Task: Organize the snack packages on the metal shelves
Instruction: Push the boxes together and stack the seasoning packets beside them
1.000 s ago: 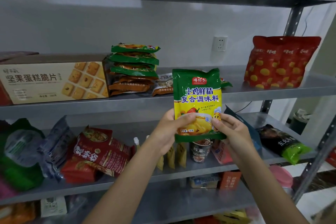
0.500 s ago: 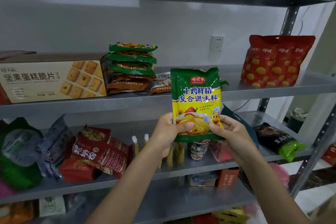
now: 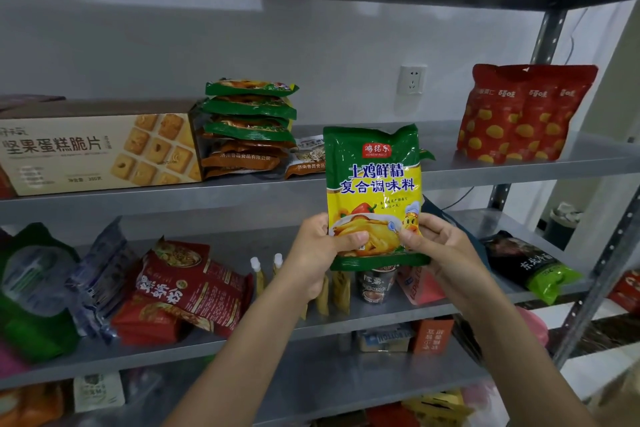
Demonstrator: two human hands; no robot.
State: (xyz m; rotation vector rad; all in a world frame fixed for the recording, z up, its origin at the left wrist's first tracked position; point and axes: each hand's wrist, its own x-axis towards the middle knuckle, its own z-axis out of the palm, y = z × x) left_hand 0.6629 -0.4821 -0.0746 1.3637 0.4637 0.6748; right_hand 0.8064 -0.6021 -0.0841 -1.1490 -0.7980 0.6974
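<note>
The metal shelves [image 3: 485,170] are looking only partly sorted: the upper level is carrying a cookie box [image 3: 100,149] and a neat stack of green packets [image 3: 251,114], while the middle shelf [image 3: 242,340] is lying jumbled. The left hand [image 3: 313,253] and right hand [image 3: 441,246] are both gripping the green-and-yellow seasoning packet [image 3: 375,191] upright before the shelves, not yet placed.

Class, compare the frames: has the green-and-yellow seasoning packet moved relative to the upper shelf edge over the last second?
No, barely: the seasoning packet holds its place across the upper shelf edge, gripped by the left hand and right hand.
</note>
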